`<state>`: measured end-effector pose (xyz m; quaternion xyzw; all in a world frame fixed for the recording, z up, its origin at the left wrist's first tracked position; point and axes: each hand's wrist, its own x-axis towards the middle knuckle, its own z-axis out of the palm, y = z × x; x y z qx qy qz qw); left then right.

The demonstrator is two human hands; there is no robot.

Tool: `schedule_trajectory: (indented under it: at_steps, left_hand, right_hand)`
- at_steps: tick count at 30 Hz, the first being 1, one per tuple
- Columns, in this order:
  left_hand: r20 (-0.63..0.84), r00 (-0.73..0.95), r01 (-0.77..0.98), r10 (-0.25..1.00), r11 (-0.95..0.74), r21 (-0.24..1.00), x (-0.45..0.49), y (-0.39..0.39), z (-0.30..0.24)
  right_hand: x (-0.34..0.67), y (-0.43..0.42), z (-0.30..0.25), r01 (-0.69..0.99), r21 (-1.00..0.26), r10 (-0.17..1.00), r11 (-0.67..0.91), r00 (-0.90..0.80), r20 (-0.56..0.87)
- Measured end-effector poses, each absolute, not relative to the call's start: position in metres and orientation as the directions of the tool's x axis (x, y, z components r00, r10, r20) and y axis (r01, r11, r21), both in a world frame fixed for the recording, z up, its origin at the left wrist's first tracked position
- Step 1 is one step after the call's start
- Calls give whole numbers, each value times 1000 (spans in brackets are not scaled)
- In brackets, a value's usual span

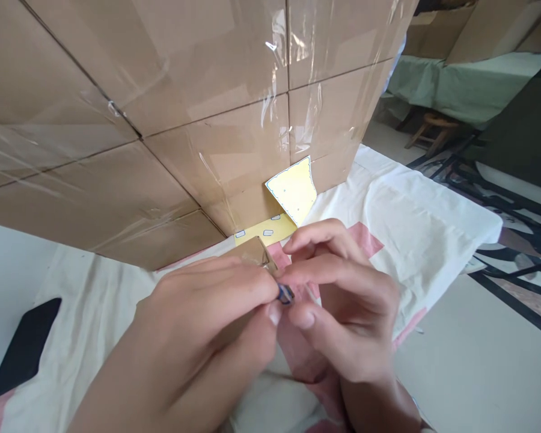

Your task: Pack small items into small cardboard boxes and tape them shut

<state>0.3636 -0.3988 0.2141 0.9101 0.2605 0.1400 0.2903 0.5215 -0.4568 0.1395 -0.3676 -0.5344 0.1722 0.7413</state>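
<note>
My left hand point(207, 319) and my right hand point(342, 307) meet at the middle of the view, both with fingers pinched together. Between the fingertips sits a small dark blue piece point(285, 294); I cannot make out what it is. A brown cardboard piece point(255, 251) pokes up behind my left fingers. Beyond it lies a yellow printed cut-out sheet point(295, 189), one part flat on the cloth and one part leaning on the taped cardboard boxes point(171, 108).
A white cloth with pink patches point(415, 210) covers the table. A flat black object point(24, 346) lies at the left on the cloth. The stacked boxes wall off the back. At right the table edge drops to the floor, with a wooden stool point(433, 129) and dark metal frames point(500, 198).
</note>
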Motion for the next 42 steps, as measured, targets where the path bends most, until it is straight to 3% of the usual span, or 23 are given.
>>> schedule_trajectory:
  at_steps: [8, 18, 23, 28, 32, 37, 42]
  left_hand:
    - [149, 810, 402, 567, -721, 564, 367, -398, 212]
    - [268, 697, 478, 665, -709, 519, 368, -391, 211]
    - [222, 683, 542, 695, -687, 483, 375, -388, 207]
    - [180, 577, 672, 796, -589, 448, 386, -381, 190]
    - [113, 521, 765, 846, -521, 380, 399, -381, 185]
    - [-42, 689, 679, 724, -624, 386, 440, -376, 204]
    - [-404, 826, 546, 394, -739, 394, 530, -336, 184]
  right_hand:
    - [522, -458, 138, 288, -706, 590, 647, 396, 703]
    - [529, -457, 128, 168, -809, 582, 564, 614, 533]
    - [537, -456, 125, -28, -836, 629, 548, 673, 389]
    - [556, -461, 126, -58, -833, 587, 550, 736, 337]
    - [580, -472, 128, -11, -826, 484, 563, 815, 318]
    - [611, -490, 127, 47, -775, 287, 630, 913, 289]
    - [630, -502, 126, 63, -724, 186, 687, 948, 259]
